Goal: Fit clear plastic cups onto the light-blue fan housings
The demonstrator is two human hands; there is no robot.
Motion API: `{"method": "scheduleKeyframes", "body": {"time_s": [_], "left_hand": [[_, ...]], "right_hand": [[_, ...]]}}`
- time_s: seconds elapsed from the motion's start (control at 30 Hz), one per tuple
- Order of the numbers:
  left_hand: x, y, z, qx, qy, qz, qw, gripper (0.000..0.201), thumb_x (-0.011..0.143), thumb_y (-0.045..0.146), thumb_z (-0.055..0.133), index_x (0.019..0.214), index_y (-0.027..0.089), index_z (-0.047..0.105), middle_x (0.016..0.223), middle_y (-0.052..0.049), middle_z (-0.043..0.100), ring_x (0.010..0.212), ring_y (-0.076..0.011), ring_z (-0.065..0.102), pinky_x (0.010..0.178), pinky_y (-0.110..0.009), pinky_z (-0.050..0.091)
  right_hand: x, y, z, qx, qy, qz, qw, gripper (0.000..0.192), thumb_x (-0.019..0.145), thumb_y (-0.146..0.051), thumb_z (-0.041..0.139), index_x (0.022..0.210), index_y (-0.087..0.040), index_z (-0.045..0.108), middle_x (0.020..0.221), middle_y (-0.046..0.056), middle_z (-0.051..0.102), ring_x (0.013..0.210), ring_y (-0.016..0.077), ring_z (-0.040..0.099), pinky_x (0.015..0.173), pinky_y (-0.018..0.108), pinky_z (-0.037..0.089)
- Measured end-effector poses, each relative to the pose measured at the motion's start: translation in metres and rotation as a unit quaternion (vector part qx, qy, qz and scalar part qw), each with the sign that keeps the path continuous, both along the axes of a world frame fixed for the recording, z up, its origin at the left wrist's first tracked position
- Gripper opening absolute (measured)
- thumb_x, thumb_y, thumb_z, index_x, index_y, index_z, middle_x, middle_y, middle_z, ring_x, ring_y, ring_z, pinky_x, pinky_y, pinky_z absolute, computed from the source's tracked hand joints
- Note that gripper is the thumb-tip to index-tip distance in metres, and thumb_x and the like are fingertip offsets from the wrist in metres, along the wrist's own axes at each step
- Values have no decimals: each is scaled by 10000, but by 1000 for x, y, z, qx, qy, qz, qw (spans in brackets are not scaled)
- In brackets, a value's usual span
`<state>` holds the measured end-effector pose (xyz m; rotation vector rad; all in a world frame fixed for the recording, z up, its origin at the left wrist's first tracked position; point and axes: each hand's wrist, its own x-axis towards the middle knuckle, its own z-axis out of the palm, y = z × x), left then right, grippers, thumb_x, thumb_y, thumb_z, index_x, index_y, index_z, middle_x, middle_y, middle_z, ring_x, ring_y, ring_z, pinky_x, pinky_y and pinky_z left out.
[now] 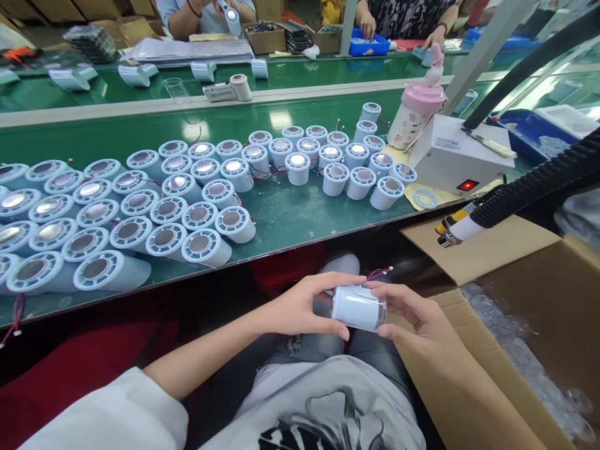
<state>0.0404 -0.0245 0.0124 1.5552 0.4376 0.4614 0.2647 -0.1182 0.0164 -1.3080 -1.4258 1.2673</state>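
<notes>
Above my lap, a light blue cylindrical housing (355, 306) lies on its side between both hands, with red and dark wires ending in a small white connector sticking out behind it. My left hand (309, 305) grips its left end between thumb and fingers. At the other end, my right hand (412, 315) is closed on a clear plastic sleeve (382, 312) that surrounds the right part of the housing. How far the sleeve reaches along the housing is hard to see. Many similar blue housings (206, 247) stand on the green bench in front of me.
An open cardboard box (539, 337) with clear plastic pieces is at my right. A white device (462, 153) with a lit red switch stands near a pink-lidded cup (417, 115). A black hose (539, 181) hangs at right. Two people work across the conveyor (154, 100).
</notes>
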Motion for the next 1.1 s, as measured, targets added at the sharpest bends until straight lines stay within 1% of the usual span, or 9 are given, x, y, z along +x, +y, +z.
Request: {"method": "scheduleKeyframes", "body": {"time_s": [0.2,0.4,0.47,0.53,0.63,0.77,0.87,1.0,1.1], "left_hand": [[0,0,2,32,-7,-1,999,711,688,288,815,1343,288,538,1385,-90,537,1260,-274,515,1004,-367,475],[0,0,5,47,2,-8,999,726,694,301,810,1360,289,522,1401,-97,526,1301,-289,477,1037,-396,452],[0,0,6,51,3,-11,999,725,697,302,807,1362,287,520,1404,-99,525,1306,-292,472,1040,-398,450],[-1,0,6,55,3,-11,998,713,701,293,805,1357,283,525,1399,-96,530,1305,-284,474,1037,-387,453],[-1,0,6,61,-1,-8,998,700,702,280,804,1348,273,534,1389,-94,536,1292,-271,487,1018,-360,465],[-2,0,4,62,2,-9,998,692,712,284,796,1350,273,529,1400,-99,525,1300,-279,478,1020,-372,461],[-3,1,3,64,-1,-14,998,696,712,282,796,1353,277,525,1400,-104,522,1294,-282,485,1015,-377,467],[-3,1,3,68,-4,-17,998,703,706,266,801,1353,290,526,1404,-98,521,1303,-284,476,1034,-394,456],[-3,1,3,65,-19,-20,997,711,695,230,808,1346,307,533,1412,-84,515,1314,-270,467,1057,-389,440]], "right_hand": [[0,1,-1,-68,75,0,995,365,831,-380,706,1149,-254,579,1110,60,651,943,204,642,841,321,545],[-1,3,-1,-105,118,-12,987,329,841,-412,679,1114,-257,581,1121,53,645,889,179,632,736,271,548],[-2,5,0,-118,125,-20,985,316,843,-427,668,1092,-249,587,1086,49,659,854,170,632,710,265,553],[-2,6,0,-137,128,-23,982,322,840,-445,666,1074,-238,587,1014,44,672,815,168,635,670,266,562],[-3,7,-4,-167,147,-28,975,356,837,-483,659,1058,-219,569,862,20,669,694,153,647,610,270,570],[-5,7,-7,-210,180,-44,960,423,827,-554,638,1022,-197,523,699,1,668,568,166,675,531,269,562],[-10,9,-7,-233,193,-35,953,453,826,-608,599,979,-192,504,645,3,671,540,178,687,474,242,540],[-18,10,-7,-247,213,-58,943,514,770,-684,600,881,-190,510,524,-31,624,413,140,632,355,166,457],[-22,11,-8,-271,233,-58,932,557,724,-735,603,801,-194,496,462,-37,597,358,119,592,315,132,404]]}}
